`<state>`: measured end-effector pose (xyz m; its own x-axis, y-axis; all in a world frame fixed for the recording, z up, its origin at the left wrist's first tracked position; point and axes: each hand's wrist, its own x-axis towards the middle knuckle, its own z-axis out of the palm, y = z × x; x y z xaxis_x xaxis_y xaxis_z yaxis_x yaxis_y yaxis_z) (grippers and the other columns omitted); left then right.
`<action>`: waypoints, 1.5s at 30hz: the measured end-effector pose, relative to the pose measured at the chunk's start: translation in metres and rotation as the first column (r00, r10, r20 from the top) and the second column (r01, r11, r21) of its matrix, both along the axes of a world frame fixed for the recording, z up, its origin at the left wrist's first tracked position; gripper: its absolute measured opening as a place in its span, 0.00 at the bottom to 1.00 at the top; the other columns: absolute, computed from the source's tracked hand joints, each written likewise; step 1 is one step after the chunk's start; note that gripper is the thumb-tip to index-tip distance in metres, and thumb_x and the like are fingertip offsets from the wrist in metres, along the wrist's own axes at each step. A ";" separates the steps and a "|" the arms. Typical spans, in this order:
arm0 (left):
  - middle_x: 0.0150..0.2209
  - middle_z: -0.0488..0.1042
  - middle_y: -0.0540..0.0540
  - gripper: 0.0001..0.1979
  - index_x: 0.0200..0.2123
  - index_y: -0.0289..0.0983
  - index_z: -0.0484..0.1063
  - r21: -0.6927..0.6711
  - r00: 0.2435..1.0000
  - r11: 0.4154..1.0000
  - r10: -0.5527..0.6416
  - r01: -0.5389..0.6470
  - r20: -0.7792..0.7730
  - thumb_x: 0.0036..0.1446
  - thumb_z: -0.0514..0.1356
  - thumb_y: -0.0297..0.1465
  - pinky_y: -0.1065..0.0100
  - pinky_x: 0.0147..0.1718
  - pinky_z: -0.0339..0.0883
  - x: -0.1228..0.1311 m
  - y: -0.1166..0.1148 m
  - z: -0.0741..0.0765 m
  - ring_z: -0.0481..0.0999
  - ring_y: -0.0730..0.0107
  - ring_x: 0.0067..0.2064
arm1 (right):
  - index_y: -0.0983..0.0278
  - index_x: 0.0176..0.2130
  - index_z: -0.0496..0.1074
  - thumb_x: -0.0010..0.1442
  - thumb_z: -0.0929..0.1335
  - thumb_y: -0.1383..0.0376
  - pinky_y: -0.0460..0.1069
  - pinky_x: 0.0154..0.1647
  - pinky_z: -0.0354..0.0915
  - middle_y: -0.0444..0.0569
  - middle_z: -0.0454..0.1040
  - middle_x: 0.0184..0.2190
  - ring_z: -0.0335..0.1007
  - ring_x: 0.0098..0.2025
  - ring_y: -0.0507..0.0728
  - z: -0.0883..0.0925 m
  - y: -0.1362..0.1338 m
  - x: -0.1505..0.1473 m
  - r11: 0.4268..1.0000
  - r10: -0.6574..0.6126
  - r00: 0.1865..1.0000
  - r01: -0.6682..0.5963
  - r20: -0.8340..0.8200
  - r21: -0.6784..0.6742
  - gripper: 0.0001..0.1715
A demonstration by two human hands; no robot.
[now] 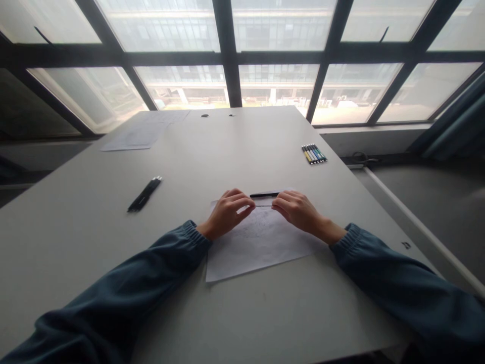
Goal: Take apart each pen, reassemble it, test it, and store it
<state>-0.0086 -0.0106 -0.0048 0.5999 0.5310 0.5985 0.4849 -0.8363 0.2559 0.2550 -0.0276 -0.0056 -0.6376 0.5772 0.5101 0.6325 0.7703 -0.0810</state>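
Observation:
Between my two hands runs a thin dark stick (pixel 263 206), too fine for me to tell its kind. My left hand (pixel 231 210) pinches its left end, and my right hand (pixel 297 211) pinches the right end. Both are held over a white sheet of paper (pixel 261 253) that bears a faint drawing. Just beyond the stick lies a black pen (pixel 264 194), its right end partly hidden behind my right hand.
Black pens (pixel 144 194) lie together on the white table (pixel 113 263) at the left. A row of several coloured pens (pixel 314 154) sits near the right edge. Large papers (pixel 138 130) cover the far left corner. Windows stand behind the table.

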 end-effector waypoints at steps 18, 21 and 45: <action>0.39 0.80 0.46 0.06 0.43 0.40 0.76 -0.071 0.995 0.996 -0.042 0.049 0.093 0.62 0.64 0.32 0.62 0.46 0.71 0.002 -0.002 0.002 0.76 0.66 0.42 | 0.63 0.39 0.74 0.72 0.62 0.65 0.50 0.40 0.60 0.51 0.75 0.34 0.68 0.36 0.56 -0.003 -0.001 -0.009 0.995 0.025 0.993 -0.035 -0.111 -0.090 0.12; 0.41 0.79 0.44 0.11 0.47 0.40 0.74 -0.092 0.992 0.996 0.002 0.010 0.123 0.63 0.64 0.35 0.61 0.45 0.71 0.002 -0.003 0.003 0.76 0.64 0.43 | 0.63 0.39 0.74 0.71 0.63 0.65 0.50 0.40 0.60 0.51 0.76 0.34 0.68 0.37 0.56 -0.006 0.001 -0.008 0.995 0.016 0.992 -0.028 -0.123 -0.094 0.12; 0.34 0.79 0.48 0.05 0.36 0.41 0.77 -0.096 0.953 0.959 0.247 -0.266 -0.176 0.62 0.65 0.36 0.61 0.41 0.65 -0.008 0.008 -0.009 0.74 0.63 0.38 | 0.62 0.36 0.74 0.71 0.64 0.66 0.50 0.40 0.60 0.50 0.76 0.33 0.69 0.37 0.57 -0.007 0.002 -0.005 0.991 -0.107 0.979 0.091 -0.175 -0.097 0.12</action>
<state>-0.0162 -0.0026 -0.0135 0.5170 0.7402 0.4298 0.7218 -0.6470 0.2460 0.2501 -0.0253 -0.0127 -0.4777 0.6808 0.5553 0.6743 0.6893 -0.2649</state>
